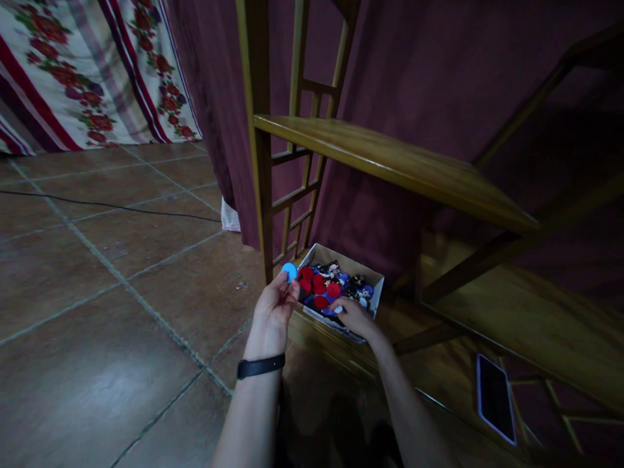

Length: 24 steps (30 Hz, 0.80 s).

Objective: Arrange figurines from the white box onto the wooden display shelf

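A bright blue round disc [289, 271] is pinched between the thumb and fingers of my left hand [279, 299], just beside the left edge of an open cardboard box [377, 286]. Inside the box lie several red round discs [318, 283], along with small dark, blue and white figure-like pieces [358, 286] piled together. My right hand [355, 316] reaches over the front of the box, its fingers closed on a small pale piece [338, 310] whose kind I cannot make out.
The box stands on the bottom board of a wooden shelf unit [258, 149], under a higher shelf board [390, 162]. A phone [495, 399] lies at the lower right. Dark curtains [214, 97] hang behind. A black cable [121, 208] runs across the tiled floor [97, 312].
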Motion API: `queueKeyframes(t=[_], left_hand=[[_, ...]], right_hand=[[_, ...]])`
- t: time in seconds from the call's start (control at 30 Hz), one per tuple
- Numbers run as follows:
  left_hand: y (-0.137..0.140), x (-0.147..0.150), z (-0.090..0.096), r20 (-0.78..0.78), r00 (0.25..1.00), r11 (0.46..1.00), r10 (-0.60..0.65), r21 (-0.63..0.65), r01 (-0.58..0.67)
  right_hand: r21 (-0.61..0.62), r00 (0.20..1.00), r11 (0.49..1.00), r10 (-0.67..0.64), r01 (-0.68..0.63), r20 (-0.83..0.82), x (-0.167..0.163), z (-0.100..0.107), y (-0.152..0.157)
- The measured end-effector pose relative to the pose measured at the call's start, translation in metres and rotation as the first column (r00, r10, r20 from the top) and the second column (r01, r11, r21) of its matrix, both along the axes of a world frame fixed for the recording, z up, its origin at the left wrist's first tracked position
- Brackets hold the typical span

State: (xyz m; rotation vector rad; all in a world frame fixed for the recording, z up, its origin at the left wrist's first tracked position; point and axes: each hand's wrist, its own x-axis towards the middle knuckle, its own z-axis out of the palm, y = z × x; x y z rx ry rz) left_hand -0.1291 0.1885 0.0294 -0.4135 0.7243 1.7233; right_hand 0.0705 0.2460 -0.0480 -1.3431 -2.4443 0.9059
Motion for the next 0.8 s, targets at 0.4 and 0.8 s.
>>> queueKeyframes(t=[0.4,0.8], left_hand=[[-0.005,0.003,-0.001,-0.067,0.998,0.999,0.014,0.035,-0.012],[0.001,-0.002,-0.005,-0.110,0.993,0.999,-0.032,-0.033,0.028]], right_hand=[[0.013,0.917,0.926,-0.371,0.377,-0.147,0.031,-0.012,0.009],[0.064,0.788,0.795,-0.581,0.603,-0.205,0.040,-0.019,0.050]])
